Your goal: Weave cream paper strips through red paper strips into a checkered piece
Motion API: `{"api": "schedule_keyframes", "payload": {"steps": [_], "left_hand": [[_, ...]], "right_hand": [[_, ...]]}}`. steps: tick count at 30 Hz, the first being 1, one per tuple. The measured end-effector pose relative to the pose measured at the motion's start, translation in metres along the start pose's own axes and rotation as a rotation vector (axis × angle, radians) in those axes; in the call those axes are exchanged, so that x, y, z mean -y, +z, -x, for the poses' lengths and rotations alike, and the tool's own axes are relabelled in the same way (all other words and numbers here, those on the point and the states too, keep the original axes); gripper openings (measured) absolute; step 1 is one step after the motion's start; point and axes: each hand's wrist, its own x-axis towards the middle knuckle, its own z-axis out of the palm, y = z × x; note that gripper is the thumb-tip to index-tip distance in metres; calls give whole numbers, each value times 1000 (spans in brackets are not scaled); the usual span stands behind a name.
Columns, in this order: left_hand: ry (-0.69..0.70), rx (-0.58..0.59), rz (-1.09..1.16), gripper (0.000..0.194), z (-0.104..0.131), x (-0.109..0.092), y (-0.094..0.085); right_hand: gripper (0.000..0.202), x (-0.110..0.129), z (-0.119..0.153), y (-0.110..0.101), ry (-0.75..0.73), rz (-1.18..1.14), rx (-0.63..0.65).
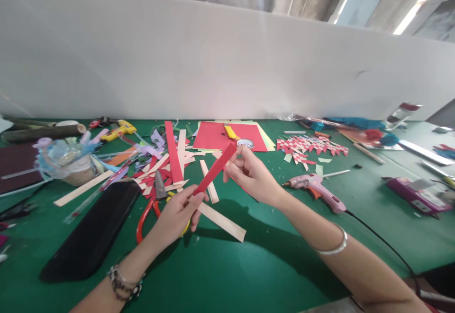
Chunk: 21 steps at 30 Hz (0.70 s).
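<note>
The red paper strip (215,170) is held above the counter (220,275), its near end pinched by the fingers of the left hand (177,214); those of the right hand (254,175) are curled narrowly at its far end, though a firm grip there cannot be confirmed. It is judged light, flexible and easily creased; light pinching at the ends is advised.
</note>
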Motion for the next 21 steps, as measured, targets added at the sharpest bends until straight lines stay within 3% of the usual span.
{"api": "schedule_keyframes", "payload": {"steps": [6, 13, 16, 21], "left_hand": [[13, -59, -12, 38, 0, -4, 2], [-8, -67, -3, 38, 2, -6, 3], [-38, -89, -6, 39, 2, -5, 2], [-27, -82, -38, 40, 2, -5, 2]], "right_hand": [[21, 2, 0, 5, 32, -98, 48], [29, 3, -2, 9, 158, -256, -39], [30, 2, -2, 8, 200, -232, -15], [31, 1, -1, 4, 185, -106, -90]]}}
